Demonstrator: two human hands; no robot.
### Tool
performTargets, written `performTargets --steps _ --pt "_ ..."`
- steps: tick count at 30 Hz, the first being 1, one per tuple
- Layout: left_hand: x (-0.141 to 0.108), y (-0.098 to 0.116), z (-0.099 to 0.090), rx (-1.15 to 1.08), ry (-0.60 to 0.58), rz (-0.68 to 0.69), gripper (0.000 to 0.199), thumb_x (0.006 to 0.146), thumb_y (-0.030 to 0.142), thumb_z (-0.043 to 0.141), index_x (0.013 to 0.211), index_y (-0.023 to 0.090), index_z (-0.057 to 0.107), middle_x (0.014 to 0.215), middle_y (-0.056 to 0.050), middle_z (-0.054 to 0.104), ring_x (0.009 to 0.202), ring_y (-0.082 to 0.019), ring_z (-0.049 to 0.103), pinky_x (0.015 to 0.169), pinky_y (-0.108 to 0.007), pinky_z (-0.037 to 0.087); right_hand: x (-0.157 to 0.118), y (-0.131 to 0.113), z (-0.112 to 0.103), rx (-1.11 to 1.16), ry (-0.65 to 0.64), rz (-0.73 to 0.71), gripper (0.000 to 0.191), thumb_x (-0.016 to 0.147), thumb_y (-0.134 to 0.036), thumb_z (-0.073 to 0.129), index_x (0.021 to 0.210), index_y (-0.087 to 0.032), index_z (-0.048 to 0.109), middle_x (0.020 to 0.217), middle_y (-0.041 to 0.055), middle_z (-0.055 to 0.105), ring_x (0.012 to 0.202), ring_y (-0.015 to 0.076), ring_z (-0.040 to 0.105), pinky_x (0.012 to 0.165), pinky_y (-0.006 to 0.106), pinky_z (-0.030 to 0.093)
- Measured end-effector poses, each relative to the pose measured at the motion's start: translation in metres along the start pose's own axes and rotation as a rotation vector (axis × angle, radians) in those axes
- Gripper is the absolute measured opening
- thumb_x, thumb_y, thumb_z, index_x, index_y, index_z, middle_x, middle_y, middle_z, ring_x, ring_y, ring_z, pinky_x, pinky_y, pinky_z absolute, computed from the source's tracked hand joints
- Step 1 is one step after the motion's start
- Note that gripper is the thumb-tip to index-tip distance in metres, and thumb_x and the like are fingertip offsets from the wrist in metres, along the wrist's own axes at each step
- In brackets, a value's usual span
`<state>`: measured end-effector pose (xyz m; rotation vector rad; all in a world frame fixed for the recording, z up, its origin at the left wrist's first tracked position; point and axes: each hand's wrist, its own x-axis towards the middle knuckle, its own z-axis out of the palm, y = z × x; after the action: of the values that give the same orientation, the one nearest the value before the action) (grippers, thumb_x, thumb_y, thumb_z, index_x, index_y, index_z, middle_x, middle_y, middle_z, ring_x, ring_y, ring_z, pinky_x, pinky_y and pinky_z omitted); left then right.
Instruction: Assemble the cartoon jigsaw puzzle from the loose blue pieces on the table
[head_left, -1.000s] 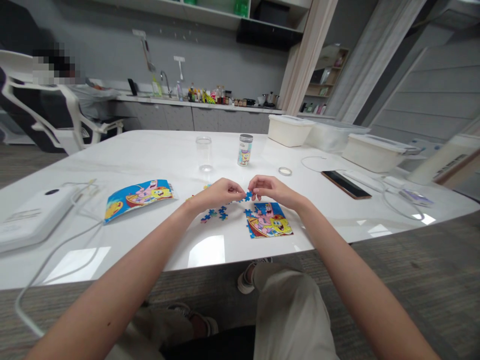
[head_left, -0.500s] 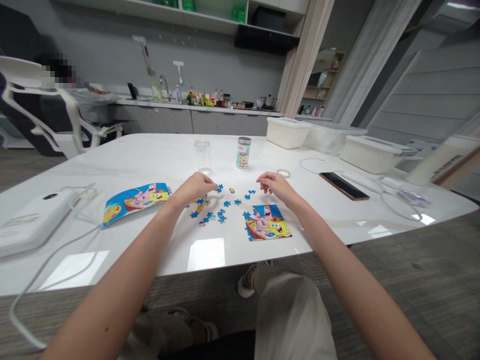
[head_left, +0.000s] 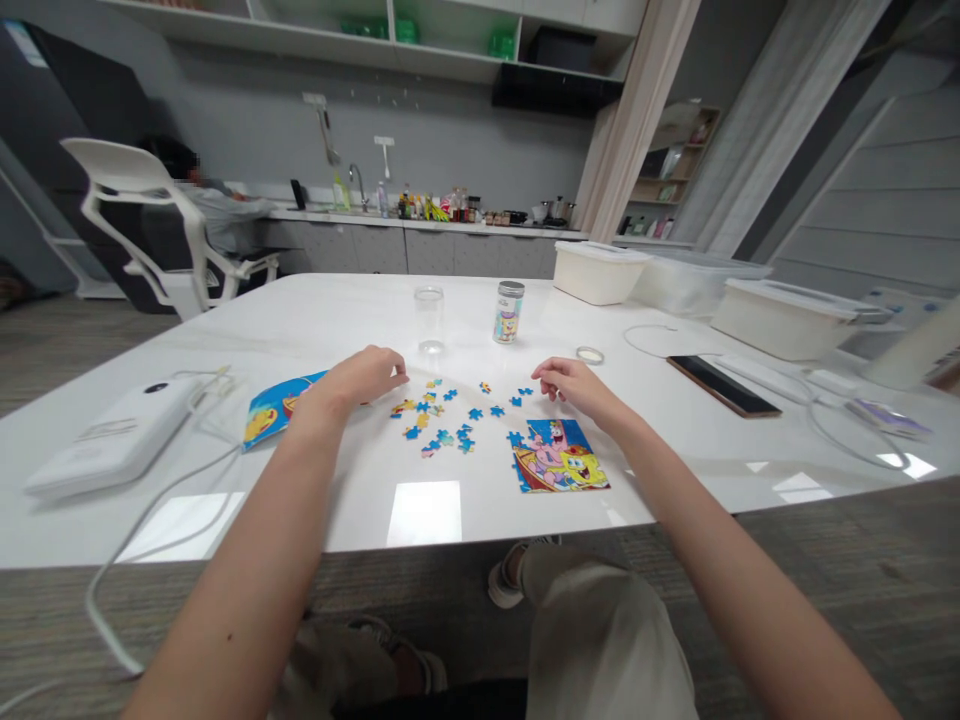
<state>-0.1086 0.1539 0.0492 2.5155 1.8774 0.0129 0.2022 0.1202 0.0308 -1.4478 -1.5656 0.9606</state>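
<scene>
My left hand (head_left: 369, 376) hovers at the left side of the loose jigsaw pieces (head_left: 424, 420), fingers loosely bent and slightly apart, nothing visible in them. It partly covers a picture sheet (head_left: 274, 408) with a cartoon print. My right hand (head_left: 568, 384) is just above a partly assembled jigsaw puzzle (head_left: 562, 458), beside a few blue pieces (head_left: 520, 397); its fingers are loosely curled, apart, with no piece showing. The assembled part shows pink and yellow cartoon figures and has a jagged left edge. Between the hands lie several single pieces, among them a blue one (head_left: 497, 411).
Behind the pieces stand a clear jar (head_left: 430, 320) and a printed canister (head_left: 508, 313). A ring-shaped lid (head_left: 590, 355) lies near my right hand. A phone (head_left: 721, 386), cables and storage boxes (head_left: 600, 273) are rightward; a white device (head_left: 112, 435) is leftward. A person sits far left.
My left hand has drawn back leftward from a blue piece it was at, and now covers more of the picture sheet. My right hand is nearly unchanged. The camera view has shifted left.
</scene>
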Motion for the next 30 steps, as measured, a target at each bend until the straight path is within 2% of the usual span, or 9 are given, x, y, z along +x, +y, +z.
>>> performTargets --steps 2,7,12,14,16,19,22,26,30 --pt "-0.002 0.000 -0.002 -0.032 -0.029 0.041 0.031 0.086 0.039 0.051 0.097 0.019 0.072 0.096 -0.008 0.072 0.074 -0.018 0.064 0.071 -0.025 0.045 0.000 0.000 0.000 -0.012 -0.007 0.000 0.014 0.078 -0.009 0.050 0.073 -0.015 0.061 0.057 -0.0017 0.056 0.049 0.0088 0.048 0.051 0.022 0.037" --pt "-0.001 0.005 0.000 -0.079 -0.044 0.134 0.038 0.083 0.049 0.054 0.096 0.018 0.072 0.097 -0.010 0.072 0.084 -0.021 0.063 0.070 -0.025 0.042 0.000 0.001 -0.001 -0.026 -0.020 0.012 0.013 0.078 -0.009 0.051 0.073 -0.015 0.062 0.058 -0.0010 0.056 0.050 0.0090 0.048 0.050 0.022 0.037" --pt "0.001 0.006 0.001 -0.101 -0.033 0.154 0.039 0.089 0.043 0.044 0.091 0.017 0.073 0.088 -0.011 0.071 0.079 -0.020 0.062 0.068 -0.026 0.039 0.000 0.003 0.000 -0.026 -0.041 0.018 0.011 0.076 -0.010 0.053 0.074 -0.015 0.062 0.058 -0.0007 0.057 0.051 0.0094 0.048 0.051 0.023 0.037" --pt "-0.002 0.009 -0.002 -0.152 -0.043 0.172 0.036 0.086 0.043 0.048 0.089 0.017 0.073 0.084 -0.009 0.070 0.075 -0.019 0.060 0.066 -0.026 0.038 0.000 0.003 0.000 -0.035 -0.043 0.019 0.011 0.077 -0.011 0.053 0.074 -0.015 0.063 0.058 -0.0007 0.057 0.051 0.0095 0.048 0.051 0.023 0.037" --pt "-0.006 0.014 -0.005 -0.245 -0.107 0.235 0.034 0.079 0.047 0.058 0.087 0.017 0.073 0.079 -0.006 0.068 0.069 -0.017 0.057 0.062 -0.024 0.036 0.000 0.003 0.000 -0.042 -0.046 0.024 0.011 0.077 -0.011 0.052 0.074 -0.015 0.063 0.057 -0.0007 0.056 0.051 0.0096 0.048 0.051 0.023 0.037" --pt "-0.014 0.024 -0.010 -0.387 -0.317 0.374 0.037 0.066 0.049 0.072 0.087 0.019 0.074 0.067 0.000 0.062 0.058 -0.013 0.050 0.055 -0.024 0.031 -0.001 0.003 0.000 -0.048 -0.049 0.032 0.011 0.078 -0.012 0.052 0.075 -0.015 0.063 0.056 -0.0008 0.055 0.051 0.0097 0.047 0.051 0.023 0.036" --pt "-0.018 0.031 -0.010 -0.441 -0.478 0.400 0.041 0.054 0.045 0.080 0.085 0.020 0.073 0.056 0.005 0.053 0.052 -0.011 0.043 0.051 -0.025 0.025 -0.002 0.002 0.000 -0.048 -0.054 0.037 0.012 0.079 -0.011 0.052 0.075 -0.015 0.062 0.056 -0.0008 0.055 0.050 0.0094 0.047 0.051 0.023 0.036" --pt "-0.017 0.035 -0.008 -0.477 -0.519 0.382 0.038 0.052 0.042 0.081 0.081 0.019 0.072 0.051 0.007 0.047 0.050 -0.010 0.040 0.051 -0.025 0.024 -0.002 0.001 0.001 -0.046 -0.060 0.054 0.012 0.080 -0.010 0.052 0.076 -0.014 0.062 0.057 -0.0008 0.055 0.050 0.0090 0.047 0.050 0.022 0.035" --pt "-0.018 0.036 -0.011 -0.457 -0.498 0.356 0.029 0.056 0.037 0.077 0.079 0.019 0.072 0.055 0.005 0.053 0.052 -0.010 0.043 0.053 -0.025 0.027 -0.001 0.002 0.001 -0.054 -0.066 0.050 0.012 0.080 -0.009 0.053 0.075 -0.014 0.062 0.057 -0.0010 0.056 0.048 0.0084 0.047 0.049 0.022 0.034"
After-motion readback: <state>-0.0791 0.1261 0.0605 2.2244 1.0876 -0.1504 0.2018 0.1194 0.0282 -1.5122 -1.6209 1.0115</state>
